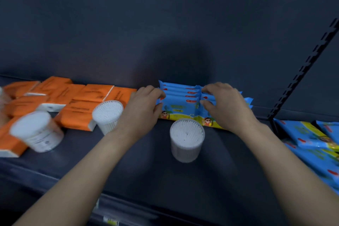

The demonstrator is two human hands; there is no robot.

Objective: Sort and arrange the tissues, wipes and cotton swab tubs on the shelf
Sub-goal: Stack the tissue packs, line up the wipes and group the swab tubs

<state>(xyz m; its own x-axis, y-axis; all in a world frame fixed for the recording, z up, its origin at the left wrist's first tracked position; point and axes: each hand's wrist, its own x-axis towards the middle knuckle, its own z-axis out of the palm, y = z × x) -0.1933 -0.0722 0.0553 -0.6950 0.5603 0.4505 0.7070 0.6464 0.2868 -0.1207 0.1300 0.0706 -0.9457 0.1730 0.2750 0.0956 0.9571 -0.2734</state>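
Shelf (146, 167) deck is dark, and I am looking down on it from the front. Blue wipes packs (180, 95) stand on edge in two side-by-side rows against the back panel (165, 33), just toward 3 o'clock of centre. The left hand (145, 104) grips the 9 o'clock end of the rows: fingers curled over the pack tops, thumb against the front face. The right hand (225, 104) sits on the 3 o'clock row, fingers bent over the top edge and thumb pinching from the front. One cotton swab tub (187, 139) stands upright at 6 o'clock of the wipes, between the two wrists, touching neither as far as I can tell. A second tub (108, 113) stands at 9 o'clock of the left hand, against the orange tissue packs (77, 97), which lie in a loose heap. A third tub (36, 130) at far 9 o'clock is tilted and blurred. More wipes (311, 137) lie jumbled at 4 o'clock, beyond the slotted upright (302, 71).
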